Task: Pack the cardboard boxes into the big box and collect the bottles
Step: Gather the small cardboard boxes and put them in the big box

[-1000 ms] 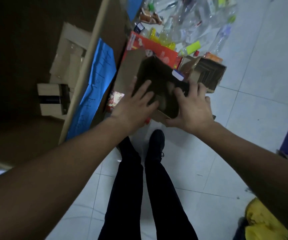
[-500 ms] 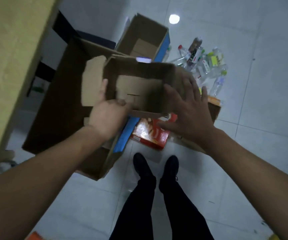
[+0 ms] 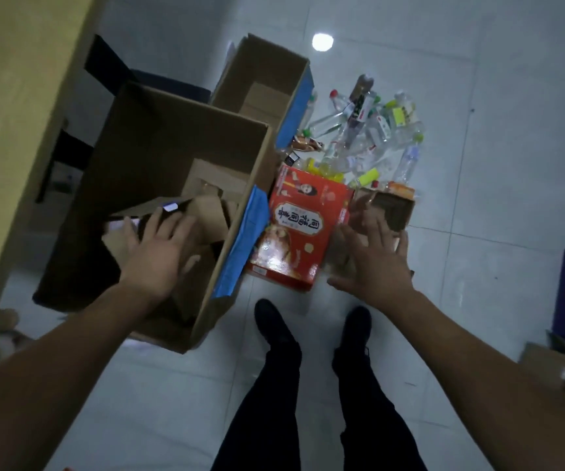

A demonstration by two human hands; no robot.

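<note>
since a moment ago the small brown cardboard box with a white sticker [image 3: 148, 209] has dropped from both hands into the big open cardboard box [image 3: 172, 141]. left hand [image 3: 159, 253] lies over it, fingers spread straight. right hand [image 3: 373, 263] hovers splayed, holding nothing, above another small brown box [image 3: 393, 209] beside the red printed carton [image 3: 301, 226]. clear plastic bottles [image 3: 369, 137] lie heaped beyond.

Bare forearms without sleeves, black trousers [image 3: 274, 402], black shoes [image 3: 272, 322]
</note>
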